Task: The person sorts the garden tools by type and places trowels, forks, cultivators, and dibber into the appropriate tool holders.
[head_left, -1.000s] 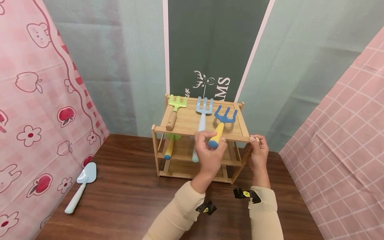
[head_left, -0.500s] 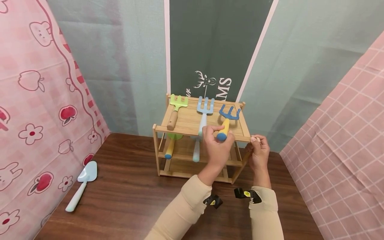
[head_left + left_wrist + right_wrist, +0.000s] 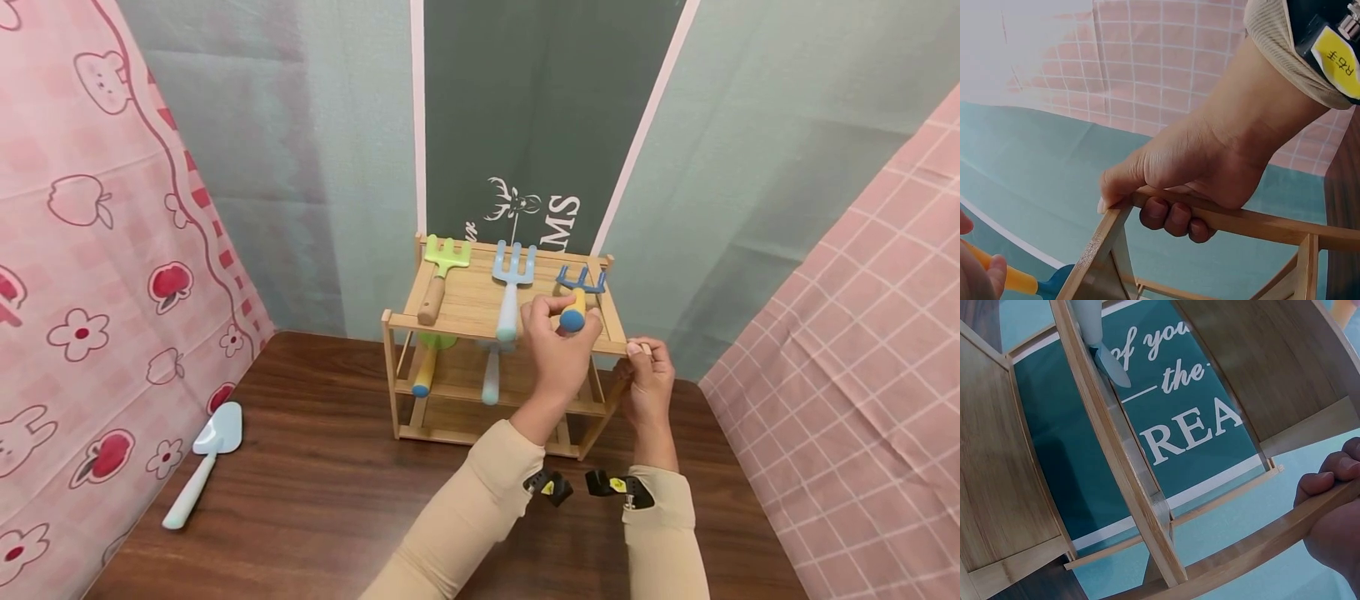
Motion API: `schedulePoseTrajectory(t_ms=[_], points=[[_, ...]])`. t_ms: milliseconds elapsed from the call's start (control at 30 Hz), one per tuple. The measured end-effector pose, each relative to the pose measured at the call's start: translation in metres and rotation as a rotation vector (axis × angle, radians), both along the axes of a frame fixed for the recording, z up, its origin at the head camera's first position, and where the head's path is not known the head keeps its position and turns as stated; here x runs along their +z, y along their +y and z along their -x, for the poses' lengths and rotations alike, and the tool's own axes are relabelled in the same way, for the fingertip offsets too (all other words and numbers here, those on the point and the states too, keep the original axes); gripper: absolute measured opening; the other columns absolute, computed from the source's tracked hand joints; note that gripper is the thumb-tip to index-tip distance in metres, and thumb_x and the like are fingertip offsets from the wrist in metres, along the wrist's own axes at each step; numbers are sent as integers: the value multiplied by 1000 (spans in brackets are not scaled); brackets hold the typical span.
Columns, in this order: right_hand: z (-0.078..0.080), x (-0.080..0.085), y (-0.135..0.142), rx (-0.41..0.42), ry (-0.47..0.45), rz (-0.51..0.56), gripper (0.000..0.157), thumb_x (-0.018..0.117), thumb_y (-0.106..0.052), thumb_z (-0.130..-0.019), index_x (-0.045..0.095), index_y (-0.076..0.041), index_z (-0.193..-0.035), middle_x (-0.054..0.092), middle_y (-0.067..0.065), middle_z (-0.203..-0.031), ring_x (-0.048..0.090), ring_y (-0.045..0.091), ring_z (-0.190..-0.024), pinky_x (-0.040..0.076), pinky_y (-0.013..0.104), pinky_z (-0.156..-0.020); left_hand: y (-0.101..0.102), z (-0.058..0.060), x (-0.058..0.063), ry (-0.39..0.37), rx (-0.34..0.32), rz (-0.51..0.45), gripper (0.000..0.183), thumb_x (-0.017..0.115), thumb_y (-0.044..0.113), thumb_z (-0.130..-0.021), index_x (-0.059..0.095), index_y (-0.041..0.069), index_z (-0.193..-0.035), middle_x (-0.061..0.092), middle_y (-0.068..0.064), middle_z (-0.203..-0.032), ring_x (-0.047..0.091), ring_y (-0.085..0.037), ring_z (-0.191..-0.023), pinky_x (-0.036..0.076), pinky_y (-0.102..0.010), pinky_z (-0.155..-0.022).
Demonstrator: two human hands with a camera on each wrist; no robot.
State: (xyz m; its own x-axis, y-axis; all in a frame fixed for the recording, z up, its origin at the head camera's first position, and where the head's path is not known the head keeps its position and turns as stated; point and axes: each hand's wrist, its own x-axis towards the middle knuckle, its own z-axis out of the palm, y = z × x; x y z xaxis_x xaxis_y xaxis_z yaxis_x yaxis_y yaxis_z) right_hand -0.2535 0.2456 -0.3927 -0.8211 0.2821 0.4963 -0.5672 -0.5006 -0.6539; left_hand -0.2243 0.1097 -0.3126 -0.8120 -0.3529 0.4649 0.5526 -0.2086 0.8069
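Note:
My left hand (image 3: 558, 354) pinches the yellow handle of a small garden fork with blue prongs (image 3: 581, 282), over the right part of the wooden rack's (image 3: 480, 332) top tier. Its blue handle end points toward me. My right hand (image 3: 651, 387) grips the rack's front right post; in the left wrist view the right hand's fingers (image 3: 1177, 219) curl round the post. Left of the held fork lie a light blue garden fork (image 3: 508, 310) and a green garden fork with a wooden handle (image 3: 432, 300).
Handles of two tools, one yellow (image 3: 424, 375) and one pale blue (image 3: 491, 379), stick out from the middle tier. A light blue trowel (image 3: 201, 471) lies on the dark wood table (image 3: 322, 517) at left. Patterned pink cloths flank both sides, and a grey-green curtain (image 3: 360, 167) hangs behind.
My left hand has moved right and away from me with the blue-pronged fork, and its handle now points more toward me. The right hand stays on the post.

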Motion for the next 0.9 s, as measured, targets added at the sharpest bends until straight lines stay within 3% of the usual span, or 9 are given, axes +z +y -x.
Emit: schedulePoseTrajectory(t_ms=[333, 500, 600, 800, 900], points=[[-1, -1, 1, 20, 8, 7, 13, 49, 10, -90, 57, 2, -85, 40, 6, -59, 31, 16, -50, 31, 25, -48, 4, 3, -1, -10, 17, 12, 24, 71, 6, -74, 57, 6, -94, 40, 5, -98, 42, -10, -90, 46, -25, -65], [-1, -1, 0, 18, 7, 9, 14, 47, 10, -90, 57, 1, -86, 41, 6, -58, 32, 16, -49, 32, 24, -48, 7, 4, -5, 65, -58, -60, 27, 67, 4, -74, 57, -1, -99, 39, 2, -103, 43, -10, -94, 50, -26, -74], [-1, -1, 0, 5, 2, 0, 14, 48, 10, -90, 57, 1, -85, 42, 6, -58, 34, 16, -49, 33, 24, -48, 6, -2, -2, 84, -115, -93, 29, 63, -1, -75, 56, -8, -101, 38, -3, -105, 44, -13, -96, 51, -29, -77], [-1, -1, 0, 10, 6, 3, 14, 47, 10, -90, 57, 2, -86, 43, 7, -59, 34, 16, -50, 35, 24, -48, -5, -24, 15, 27, -117, -22, 27, 65, -6, -74, 61, -11, -100, 42, -8, -101, 46, -21, -96, 51, -30, -78], [-1, -1, 0, 15, 10, 7, 14, 47, 10, -90, 58, 1, -86, 43, 6, -60, 34, 15, -50, 34, 23, -48, -2, -16, 4, 39, -123, 8, 27, 69, -8, -73, 62, -11, -99, 44, -9, -99, 51, -20, -90, 52, -32, -77]])
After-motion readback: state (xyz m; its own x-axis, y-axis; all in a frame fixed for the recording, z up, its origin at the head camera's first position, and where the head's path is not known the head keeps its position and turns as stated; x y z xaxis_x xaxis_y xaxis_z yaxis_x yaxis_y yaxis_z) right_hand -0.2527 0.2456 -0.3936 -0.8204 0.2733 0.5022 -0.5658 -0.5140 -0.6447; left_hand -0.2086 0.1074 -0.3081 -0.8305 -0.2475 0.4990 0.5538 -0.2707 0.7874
